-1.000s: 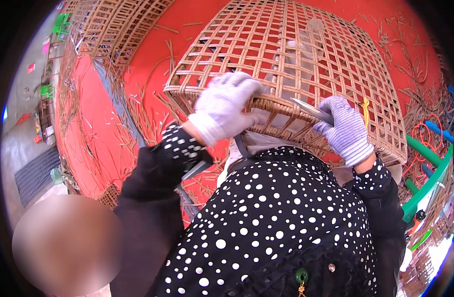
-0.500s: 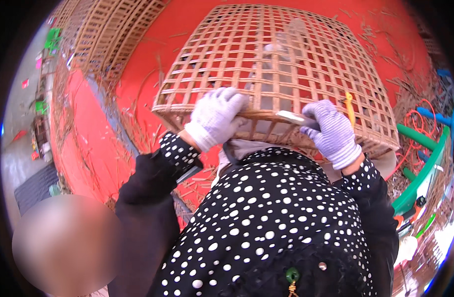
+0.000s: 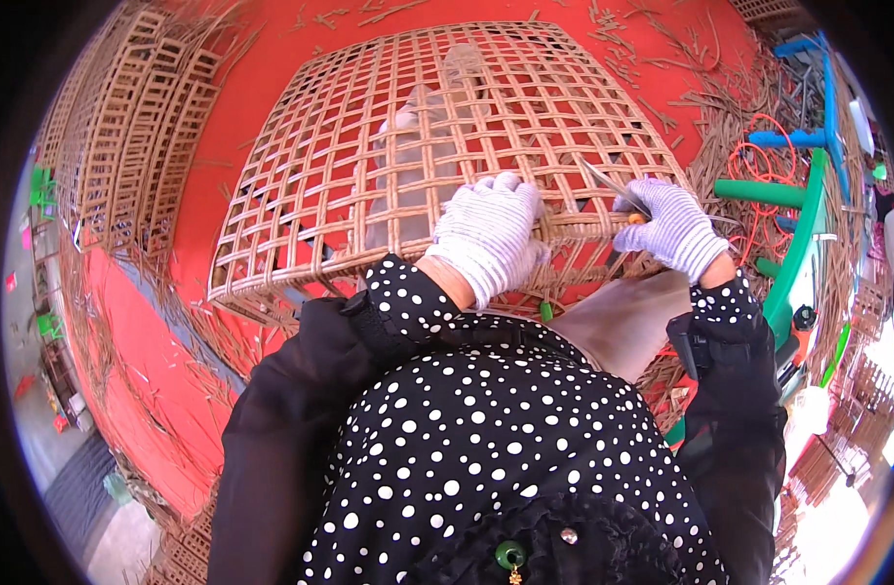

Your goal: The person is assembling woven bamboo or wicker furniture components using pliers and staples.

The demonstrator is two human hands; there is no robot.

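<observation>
A large brown woven basket (image 3: 408,180) with an open lattice lies in front of me, its near edge toward my body. My left hand (image 3: 488,234), in a striped white glove, is closed over that near edge. To its right, my right hand (image 3: 673,229), gloved the same way, grips a knife with a thin metal blade (image 3: 611,183) pointing up and left over the lattice. A small orange bit shows at its fingers; most of the handle is hidden. Through the weave a pale grey shape (image 3: 403,156) can be seen.
More brown lattice baskets (image 3: 140,136) stand at the left on a red floor covering (image 3: 262,68). Cut strips (image 3: 681,107) litter the far right. Close by on the right are a green frame (image 3: 798,244), a blue frame (image 3: 832,107) and an orange cord (image 3: 759,146).
The basket sits farther left in view. My left hand has moved right along its near edge. In my right hand the blade now points up and left, where before it lay nearly level.
</observation>
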